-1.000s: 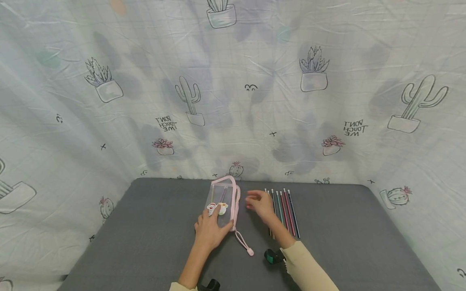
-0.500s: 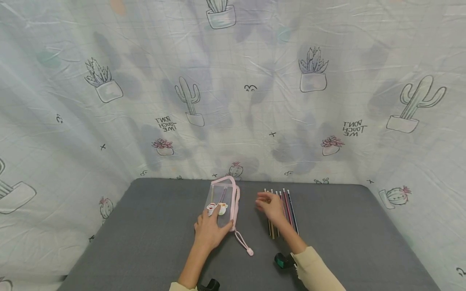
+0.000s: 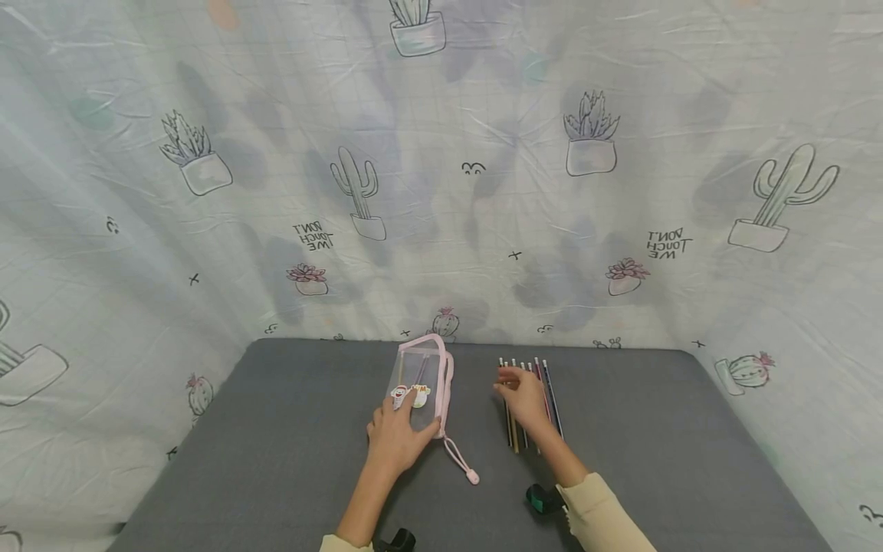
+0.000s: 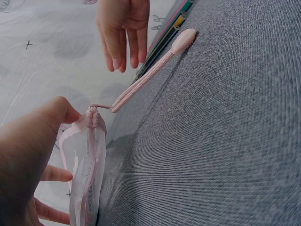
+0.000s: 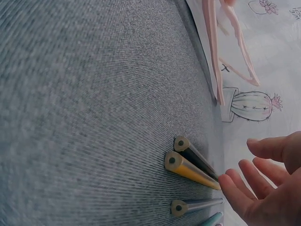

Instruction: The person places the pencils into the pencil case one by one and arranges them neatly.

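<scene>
A clear pencil case [image 3: 443, 383] with pink trim lies on the grey table, cartoon stickers [image 3: 418, 395] on its face. Through the plastic, two thin pencils show faintly. My left hand [image 3: 398, 441] rests on its near part with fingers spread; in the left wrist view the thumb [image 4: 63, 109] touches the corner by the zip. To the right lie several pencils [image 3: 515, 437] side by side. Over them hovers my right hand [image 3: 524, 400], fingers loosely bent and holding nothing. A yellow pencil [image 5: 190, 172] and a black pencil [image 5: 196, 157] are nearest its fingertips. The hand hides some pencils.
A pink cord pull [image 3: 461, 460] trails from the case toward the near side. Behind the grey table [image 3: 297, 429] hangs a white sheet [image 3: 448, 192] printed with cacti, which also covers both sides. A black wrist device [image 3: 541, 500] sits by the right sleeve.
My right hand has moved right, from the gap beside the pencil case to over the pencils. The left hand and the case have stayed put.
</scene>
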Available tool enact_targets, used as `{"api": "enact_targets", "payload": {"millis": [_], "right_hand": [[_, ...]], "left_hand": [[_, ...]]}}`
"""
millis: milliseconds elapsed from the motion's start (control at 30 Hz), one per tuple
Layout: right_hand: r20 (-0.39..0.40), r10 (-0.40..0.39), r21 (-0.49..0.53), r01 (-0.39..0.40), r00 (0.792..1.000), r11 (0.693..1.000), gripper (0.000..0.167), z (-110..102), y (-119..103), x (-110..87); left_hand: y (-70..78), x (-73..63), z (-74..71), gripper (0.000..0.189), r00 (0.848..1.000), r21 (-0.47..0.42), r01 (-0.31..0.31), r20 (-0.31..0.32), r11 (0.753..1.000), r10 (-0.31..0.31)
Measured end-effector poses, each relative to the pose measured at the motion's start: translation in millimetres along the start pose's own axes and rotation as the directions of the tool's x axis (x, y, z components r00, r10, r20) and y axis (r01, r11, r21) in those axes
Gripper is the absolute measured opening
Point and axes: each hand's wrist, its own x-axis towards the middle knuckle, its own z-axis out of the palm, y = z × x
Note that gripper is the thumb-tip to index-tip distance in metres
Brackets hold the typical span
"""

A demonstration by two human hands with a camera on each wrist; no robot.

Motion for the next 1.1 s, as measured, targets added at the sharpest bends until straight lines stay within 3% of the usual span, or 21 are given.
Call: {"api": "enact_targets", "payload": {"millis": [467, 833, 1100], "right_hand": [[0.019, 0.04, -0.085, -0.039, 0.999, 0.996, 0.034, 5, -5, 3.3], [0.065, 0.01, -0.166, 0.001, 0.998, 0.986, 0.035, 10, -4, 10.3], [0.124, 0.074, -0.218, -0.046, 0.99, 0.975, 0.037, 14, -9, 16.5]], "left_hand": [[0.2, 1.7, 0.9, 0.076, 1.0, 0.018, 0.019, 0.016, 1.0, -0.019], [-0.2, 2.3, 1.2, 0.076, 1.0, 0.022, 0.019, 0.014, 1.0, -0.02], [-0.7, 2.7, 1.2, 0.075, 1.0, 0.019, 0.01, 0.009, 1.0, -0.011]]}}
